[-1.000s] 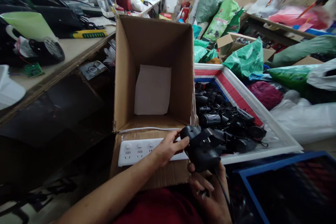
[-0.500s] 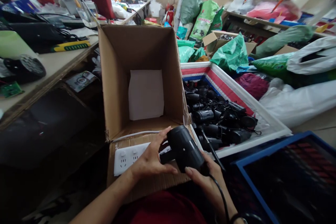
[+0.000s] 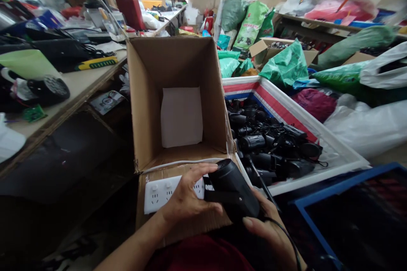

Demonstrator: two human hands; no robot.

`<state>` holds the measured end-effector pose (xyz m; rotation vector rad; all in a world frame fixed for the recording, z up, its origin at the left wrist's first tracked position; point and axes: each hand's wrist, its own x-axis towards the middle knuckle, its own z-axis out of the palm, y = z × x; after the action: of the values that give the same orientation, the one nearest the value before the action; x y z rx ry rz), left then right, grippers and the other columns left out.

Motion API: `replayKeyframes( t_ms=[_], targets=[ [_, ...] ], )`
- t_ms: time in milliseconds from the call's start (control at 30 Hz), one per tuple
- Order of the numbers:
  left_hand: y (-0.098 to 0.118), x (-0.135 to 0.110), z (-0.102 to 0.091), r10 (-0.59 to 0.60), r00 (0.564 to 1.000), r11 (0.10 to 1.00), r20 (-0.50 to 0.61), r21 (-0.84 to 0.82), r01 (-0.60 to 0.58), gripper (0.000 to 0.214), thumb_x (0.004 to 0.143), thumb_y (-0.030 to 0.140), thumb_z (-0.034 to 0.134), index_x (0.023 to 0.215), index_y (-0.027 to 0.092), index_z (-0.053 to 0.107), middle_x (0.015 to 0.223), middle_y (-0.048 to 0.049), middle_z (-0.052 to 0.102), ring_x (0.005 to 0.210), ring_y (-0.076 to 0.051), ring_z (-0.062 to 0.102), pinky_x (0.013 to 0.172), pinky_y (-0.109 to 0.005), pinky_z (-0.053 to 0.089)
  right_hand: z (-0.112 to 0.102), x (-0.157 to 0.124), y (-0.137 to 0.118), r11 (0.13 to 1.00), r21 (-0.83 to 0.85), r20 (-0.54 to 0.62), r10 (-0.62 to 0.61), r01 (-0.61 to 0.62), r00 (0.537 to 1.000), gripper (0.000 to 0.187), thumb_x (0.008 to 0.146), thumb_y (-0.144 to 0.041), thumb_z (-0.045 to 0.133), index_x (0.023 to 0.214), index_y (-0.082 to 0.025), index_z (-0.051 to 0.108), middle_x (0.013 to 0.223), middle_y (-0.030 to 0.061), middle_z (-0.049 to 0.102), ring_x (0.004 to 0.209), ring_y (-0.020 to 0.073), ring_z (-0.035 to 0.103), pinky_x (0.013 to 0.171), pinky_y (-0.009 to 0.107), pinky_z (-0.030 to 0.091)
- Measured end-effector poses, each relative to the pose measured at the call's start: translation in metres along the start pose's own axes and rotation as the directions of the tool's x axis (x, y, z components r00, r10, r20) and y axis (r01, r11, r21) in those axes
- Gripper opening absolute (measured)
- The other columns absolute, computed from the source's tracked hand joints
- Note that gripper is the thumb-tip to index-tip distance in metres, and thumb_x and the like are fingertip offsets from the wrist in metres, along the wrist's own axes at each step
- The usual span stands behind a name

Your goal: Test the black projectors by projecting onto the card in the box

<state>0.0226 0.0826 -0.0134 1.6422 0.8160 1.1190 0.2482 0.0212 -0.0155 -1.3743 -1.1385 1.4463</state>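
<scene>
Both my hands hold a black hair dryer (image 3: 232, 190) in front of me. My left hand (image 3: 190, 194) wraps around its handle end from the left, with the fingers lying over the top. My right hand (image 3: 269, 233) cradles the barrel from below, and a black cord trails down past that wrist. Just under my left hand, a white power strip (image 3: 168, 193) lies on the flap of an open cardboard box (image 3: 178, 67). A sheet of white paper (image 3: 181, 117) lies on the box's bottom.
To the right stands a white-rimmed tray (image 3: 295, 112) with red and blue stripes, holding several black hair dryers. A blue-rimmed crate (image 3: 343, 190) sits at lower right. A cluttered workbench (image 3: 85, 80) runs along the left, and full plastic bags lie beyond.
The hair dryer has turned in my hands, its barrel now pointing up and away, its handle toward the power strip. The view has shifted slightly.
</scene>
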Motion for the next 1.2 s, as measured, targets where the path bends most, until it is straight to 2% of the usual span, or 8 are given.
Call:
replayKeyframes(
  t_ms=[167,333,500,633,733,867,1033,1200],
  targets=[
    [0.007,-0.008,0.013,-0.017,1.0,0.993,0.024,0.113,0.014,0.075,0.076,0.034,0.073,0.139,0.024,0.034,0.142,-0.0145,0.043,0.131,-0.032,0.039,0.109,-0.053,0.032,0.0,-0.009,0.021,0.992,0.123,-0.179,0.013,0.01,0.984,0.053,0.069,-0.044,0.068,0.119,-0.026,0.061,0.125,0.0052,0.062,0.119,0.0332,0.051,0.097,0.044,0.043],
    [0.01,-0.013,0.024,0.08,0.99,0.944,0.112,0.312,-0.112,0.074,0.088,0.018,0.056,0.148,0.026,0.012,0.153,-0.0136,0.025,0.141,-0.028,0.022,0.113,-0.052,0.025,-0.003,-0.009,0.034,0.98,0.194,-0.165,0.07,-0.037,0.984,0.051,0.076,-0.048,0.061,0.123,-0.03,0.058,0.133,0.0028,0.057,0.129,0.0302,0.042,0.107,0.046,0.033],
    [0.004,-0.013,0.024,0.214,0.964,0.913,0.159,0.317,-0.256,0.063,0.092,0.021,0.047,0.147,0.022,0.018,0.151,-0.0155,0.03,0.139,-0.029,0.027,0.112,-0.051,0.028,-0.004,-0.009,0.038,0.971,0.238,-0.121,0.028,0.002,0.992,0.047,0.078,-0.042,0.062,0.124,-0.032,0.058,0.135,0.0003,0.056,0.129,0.0276,0.044,0.108,0.041,0.035],
    [0.004,-0.013,0.028,0.324,0.933,0.87,0.157,0.339,-0.359,0.069,0.087,0.029,0.058,0.146,0.025,0.023,0.152,-0.0156,0.026,0.138,-0.033,0.028,0.11,-0.054,0.03,-0.004,-0.012,0.051,0.901,0.433,-0.021,0.007,0.003,1.0,0.045,0.08,-0.042,0.057,0.125,-0.038,0.055,0.129,-0.0007,0.061,0.123,0.0285,0.051,0.102,0.046,0.041],
    [0.006,-0.015,0.034,0.376,0.919,0.842,0.116,0.372,-0.391,0.069,0.087,0.022,0.058,0.145,0.031,0.024,0.154,-0.0121,0.023,0.138,-0.033,0.027,0.107,-0.054,0.033,-0.003,-0.012,0.059,0.856,0.517,0.013,0.011,-0.016,1.0,0.048,0.077,-0.045,0.059,0.124,-0.039,0.056,0.123,0.0011,0.065,0.116,0.0309,0.056,0.097,0.048,0.045],
    [0.007,-0.017,0.038,0.408,0.902,0.824,0.138,0.37,-0.429,0.064,0.089,0.018,0.05,0.146,0.026,0.022,0.155,-0.0126,0.02,0.14,-0.033,0.022,0.108,-0.054,0.032,0.0,-0.012,0.061,0.838,0.545,-0.023,0.035,-0.017,0.999,0.046,0.072,-0.043,0.064,0.117,-0.038,0.062,0.114,0.0022,0.069,0.108,0.0313,0.062,0.09,0.044,0.05],
    [0.008,-0.014,0.032,0.389,0.899,0.804,0.201,0.403,-0.437,0.066,0.089,0.028,0.056,0.146,0.024,0.022,0.148,-0.019,0.033,0.139,-0.032,0.027,0.106,-0.052,0.035,0.005,-0.014,0.054,0.784,0.62,0.01,0.035,-0.034,0.999,0.038,0.074,-0.049,0.058,0.106,-0.032,0.068,0.105,0.0059,0.072,0.093,0.0308,0.067,0.08,0.043,0.053],
    [0.015,-0.005,0.025,0.389,0.909,0.827,0.149,0.377,-0.416,0.075,0.074,0.038,0.075,0.137,0.023,0.037,0.125,-0.0175,0.059,0.114,-0.029,0.058,0.1,-0.045,0.042,-0.004,-0.013,0.041,0.92,0.386,-0.006,-0.077,0.073,0.997,0.046,0.071,-0.051,0.063,0.112,-0.029,0.066,0.114,0.0052,0.068,0.111,0.0308,0.057,0.095,0.041,0.044]
  ],
)
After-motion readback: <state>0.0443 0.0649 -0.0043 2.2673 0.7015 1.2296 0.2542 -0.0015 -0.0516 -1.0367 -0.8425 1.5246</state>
